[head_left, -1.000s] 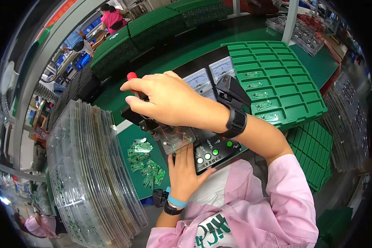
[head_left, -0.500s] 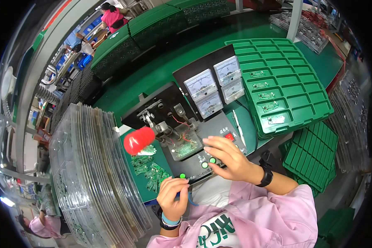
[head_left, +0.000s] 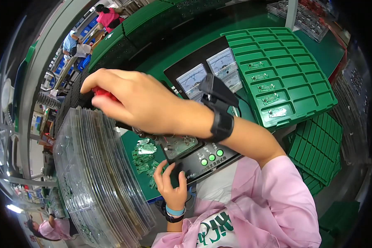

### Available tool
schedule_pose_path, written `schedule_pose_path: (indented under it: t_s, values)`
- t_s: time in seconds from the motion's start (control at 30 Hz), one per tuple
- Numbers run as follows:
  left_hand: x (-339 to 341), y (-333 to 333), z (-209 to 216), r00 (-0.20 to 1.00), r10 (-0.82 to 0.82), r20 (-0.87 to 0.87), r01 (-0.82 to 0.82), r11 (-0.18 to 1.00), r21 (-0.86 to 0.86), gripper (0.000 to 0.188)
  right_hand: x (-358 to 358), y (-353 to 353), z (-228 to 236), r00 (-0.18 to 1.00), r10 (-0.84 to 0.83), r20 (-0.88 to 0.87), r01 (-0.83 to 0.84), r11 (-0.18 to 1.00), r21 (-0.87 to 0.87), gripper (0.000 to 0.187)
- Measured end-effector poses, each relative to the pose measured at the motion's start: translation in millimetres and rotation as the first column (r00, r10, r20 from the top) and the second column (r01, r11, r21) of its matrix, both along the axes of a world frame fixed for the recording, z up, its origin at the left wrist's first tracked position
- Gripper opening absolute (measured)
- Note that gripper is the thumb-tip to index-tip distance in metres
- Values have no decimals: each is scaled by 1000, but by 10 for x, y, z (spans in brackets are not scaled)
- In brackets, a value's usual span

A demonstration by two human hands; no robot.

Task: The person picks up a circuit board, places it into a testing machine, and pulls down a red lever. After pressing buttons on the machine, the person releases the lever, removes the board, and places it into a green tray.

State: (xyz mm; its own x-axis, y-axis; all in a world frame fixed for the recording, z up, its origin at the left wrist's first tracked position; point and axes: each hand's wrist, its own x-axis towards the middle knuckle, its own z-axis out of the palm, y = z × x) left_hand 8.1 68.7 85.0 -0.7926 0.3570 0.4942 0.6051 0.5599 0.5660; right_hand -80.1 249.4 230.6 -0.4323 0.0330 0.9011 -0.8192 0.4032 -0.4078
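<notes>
My right hand (head_left: pixel 138 99) reaches across to the far left, its fingers wrapped round the red handle (head_left: pixel 104 93) of a lever clamp. The arm hides most of the clamp and part of the meters. Under it lies the black test fixture (head_left: pixel 194 175), with a clear block (head_left: pixel 180 146) and a row of lit green buttons (head_left: pixel 212 157). My left hand (head_left: pixel 172 192) rests near the fixture's front left corner, open, fingers apart and holding nothing. Beside its fingertips lies a loose pile of small green circuit boards (head_left: pixel 142 159).
Stacked clear plastic trays (head_left: pixel 99 173) stand close on the left. To the right, a green compartment tray (head_left: pixel 299 103) holds several circuit boards in one column. More green trays (head_left: pixel 318 149) lie lower right. Analog meters (head_left: pixel 192 80) rise behind the fixture. People work at the far left.
My right hand has left the fixture's front buttons and taken hold of the red handle, which has shifted up and left. My left hand's fingers have spread apart.
</notes>
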Motion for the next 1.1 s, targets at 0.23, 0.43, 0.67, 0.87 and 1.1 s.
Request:
schedule_pose_path:
  t_s: [0.23, 0.43, 0.67, 0.87, 1.1]
  values:
    - [-66, -231, -89, 999, 47, -19, -46, 997, 64, 48, 1119, 11, -1149, 999, -7, 31, 2, 987, 158, 45]
    - [-163, -144, -243, 999, -18, -45, 20, 998, 52, 60, 1703, 113, -2067, 829, -544, 129, 427, 766, 480, 53]
    - [-225, -24, -180, 975, -44, -217, 19, 993, -118, 68, 1548, 160, -2438, 721, -640, -264, 673, 560, 482, 31]
    - [-258, -13, -123, 976, -39, -213, 4, 987, -158, 70, 1560, 105, -2405, 715, -657, -240, 676, 563, 475, 26]
    - [-238, 52, 29, 997, -16, -72, -3, 968, -250, 67, 1591, 65, -2236, 745, -651, -147, 629, 611, 481, 27]
